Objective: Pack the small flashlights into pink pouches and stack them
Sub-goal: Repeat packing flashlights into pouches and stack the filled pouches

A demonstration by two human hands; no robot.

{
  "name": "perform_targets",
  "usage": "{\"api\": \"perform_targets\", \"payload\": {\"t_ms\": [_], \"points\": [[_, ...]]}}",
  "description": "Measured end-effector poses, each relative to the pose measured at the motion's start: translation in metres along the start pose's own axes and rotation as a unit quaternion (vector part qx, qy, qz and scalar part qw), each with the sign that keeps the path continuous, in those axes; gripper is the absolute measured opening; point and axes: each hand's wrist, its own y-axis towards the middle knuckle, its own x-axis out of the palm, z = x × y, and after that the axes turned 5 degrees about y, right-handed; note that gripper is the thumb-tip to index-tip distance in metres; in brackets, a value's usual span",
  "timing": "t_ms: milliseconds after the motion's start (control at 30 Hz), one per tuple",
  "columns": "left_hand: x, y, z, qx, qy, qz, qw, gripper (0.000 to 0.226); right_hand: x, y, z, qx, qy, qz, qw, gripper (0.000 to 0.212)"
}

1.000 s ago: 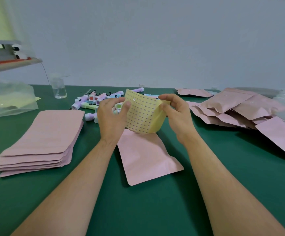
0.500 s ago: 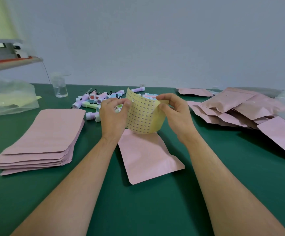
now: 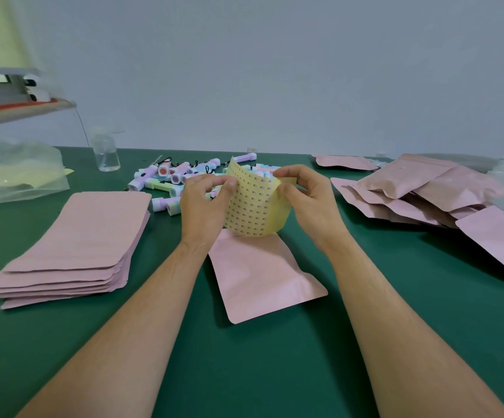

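Flashlights (image 3: 169,179), small and pastel, lie heaped at 11 o'clock from the hands in the head view. They sit just beyond my left hand (image 3: 204,206), the nearer of the two, and most of their barrels run roughly 9 to 3. Both hands are occupied. The left hand pinches the left edge of a yellow sticker sheet (image 3: 253,203), my right hand (image 3: 308,203) pinches its upper right corner, and the sheet bows upright between them. One pink pouch (image 3: 262,276) lies flat on the green table (image 3: 274,372) at 6 o'clock, directly below the sheet. Its long axis runs 11 to 5, within equal reach of both hands. A stack of flat pouches (image 3: 72,245) sits at 9 o'clock, and bulging pouches (image 3: 419,191) pile up at 3 o'clock. Rows of tiny print cover the sheet, too small to read, and I find no legible brand anywhere. I judge a sticker comes off next for the pouch below.
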Motion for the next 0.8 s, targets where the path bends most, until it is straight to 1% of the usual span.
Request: {"api": "perform_targets", "payload": {"t_ms": [400, 800], "points": [[0.0007, 0.0024, -0.0011, -0.009, -0.007, -0.008, 1.000, 0.008, 0.0004, 0.0001, 0.0007, -0.008, -0.005, -0.001, 1.000, 0.032], [0.0008, 0.0034, 0.0020, -0.056, -0.043, -0.020, 0.997, 0.013, -0.0001, -0.0005, 0.0005, -0.003, -0.022, 0.001, 1.000, 0.032]]}}
